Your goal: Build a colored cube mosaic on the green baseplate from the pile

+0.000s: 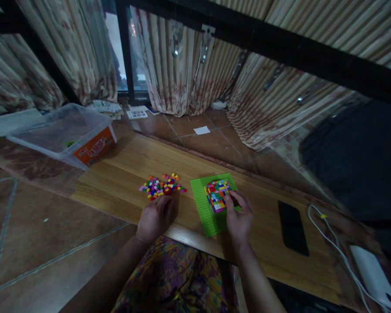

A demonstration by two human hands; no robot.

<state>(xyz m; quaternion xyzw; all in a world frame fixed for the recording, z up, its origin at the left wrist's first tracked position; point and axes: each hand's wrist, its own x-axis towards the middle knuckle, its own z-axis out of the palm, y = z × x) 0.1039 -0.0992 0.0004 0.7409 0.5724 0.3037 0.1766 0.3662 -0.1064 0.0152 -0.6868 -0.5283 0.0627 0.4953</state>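
A green studded baseplate (199, 201) lies on the wooden board, bearing a block of multicoloured toy bricks (217, 195) packed tightly together. My right hand (240, 219) is at the right side of that block, thumb and forefinger pinched together at its edge; whatever may be between the fingertips is too small to make out. To the left of the baseplate, small loose bricks (154, 187) lie in a scattered pile. My left hand (155, 218) rests just in front of this pile with its fingers curled closed, and their inside is hidden.
At the left end of the wooden board (117, 174) stands a clear plastic tub (65, 130) with an orange label. On the right lie a black phone (293, 227), a white cable (337, 248) and a white oblong device (373, 274). Curtains (189, 69) hang beyond.
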